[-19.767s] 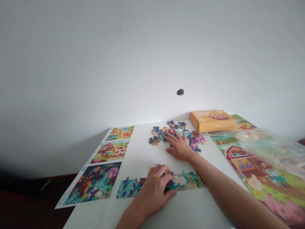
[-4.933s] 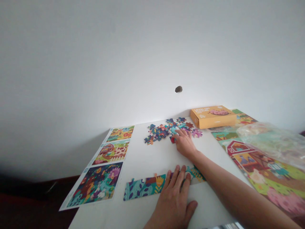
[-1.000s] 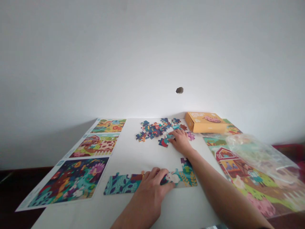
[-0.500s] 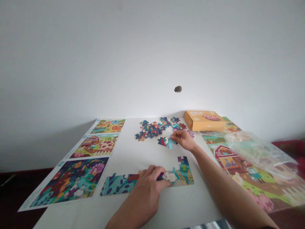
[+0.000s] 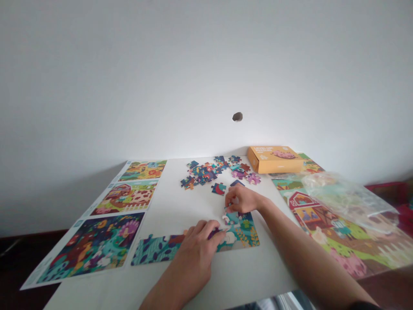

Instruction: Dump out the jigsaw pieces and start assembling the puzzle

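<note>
A partly joined jigsaw puzzle [image 5: 155, 251] lies along the near side of the white table, teal leaves at its left and orange plants at its right. My left hand [image 5: 199, 242] rests over its middle with fingers stretched across it, covering part of the picture. Pinched in my right hand [image 5: 242, 199] is a teal and white puzzle piece [image 5: 231, 218], down at the upper edge of the joined part. Whether it is locked in, I cannot tell. Just beyond, a loose piece with a red shape [image 5: 219, 188] lies apart.
A pile of loose pieces [image 5: 206, 173] lies toward the wall. An orange puzzle box [image 5: 275, 160] stands at the back right, near a clear plastic bag [image 5: 348, 193] on a farm picture sheet [image 5: 325, 241]. Along the left lies a sheet with three pictures [image 5: 93, 245].
My right hand has come nearer from the loose pieces, bringing the teal and white piece to the joined puzzle's upper edge. My left hand stays on the puzzle. The view has shifted slightly.
</note>
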